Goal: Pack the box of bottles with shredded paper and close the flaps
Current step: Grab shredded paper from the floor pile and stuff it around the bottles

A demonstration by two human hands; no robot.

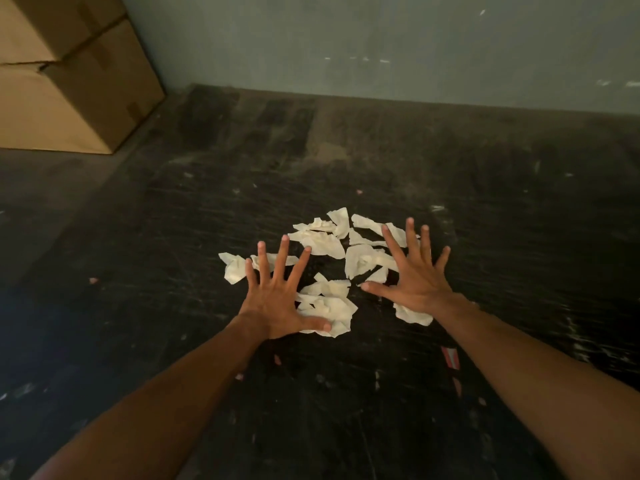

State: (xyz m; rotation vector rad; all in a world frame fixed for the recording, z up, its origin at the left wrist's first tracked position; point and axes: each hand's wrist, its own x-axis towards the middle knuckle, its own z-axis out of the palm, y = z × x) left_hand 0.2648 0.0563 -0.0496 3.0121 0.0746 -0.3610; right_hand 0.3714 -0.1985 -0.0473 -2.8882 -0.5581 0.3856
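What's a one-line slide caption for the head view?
Left hand and right hand, fingers spread, over torn paper pieces on a dark floor; stacked cardboard boxes far left.

Two spread hands, left and right, roughly a dozen torn paper scraps, two stacked cardboard boxes far left.

At your far left you have two closed cardboard boxes stacked one on the other against the grey-green wall. Below you lies a dark, scuffed floor with a small red-and-white scrap on it.
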